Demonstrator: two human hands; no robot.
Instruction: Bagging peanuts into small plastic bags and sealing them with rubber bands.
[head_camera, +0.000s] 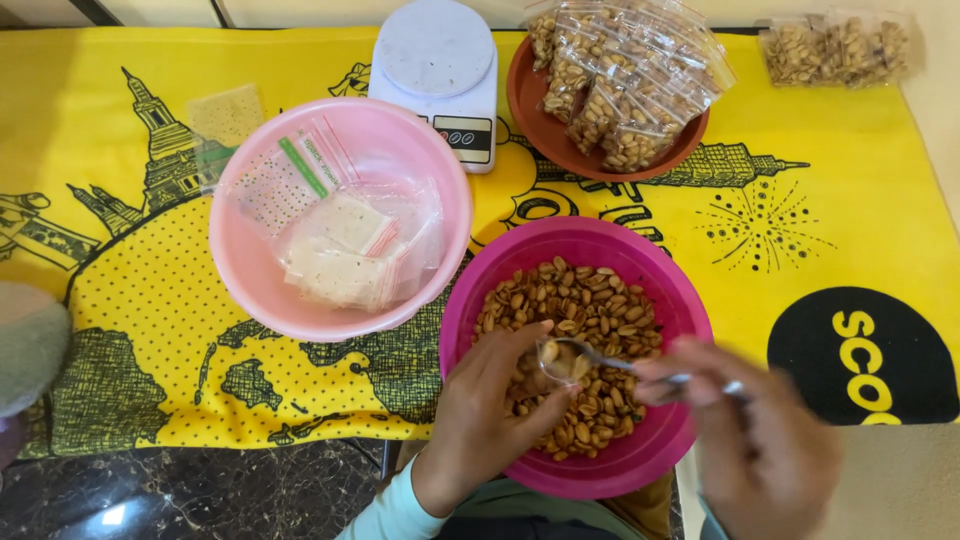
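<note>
Right hand (765, 445), lower right of frame, pinched on a spoon (600, 358). Left hand (490, 415), lower centre, closed around a small clear bag (562, 362) over the magenta bowl (655, 275) of peanuts (580, 300). Likely scooping nuts into the bag; next, a steady tip at its mouth. Yellow surface (850, 220): two bowls, one plate (525, 105), one scale (435, 75).

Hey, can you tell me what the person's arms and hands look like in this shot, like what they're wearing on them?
Both hands are bare, with no gloves. The left hand comes out of a light mint-green long sleeve that ends at the wrist. The right hand is motion-blurred; only a sliver of similar pale fabric shows at the bottom edge beside it. No rings, watch or bracelets can be made out on either hand.
</note>
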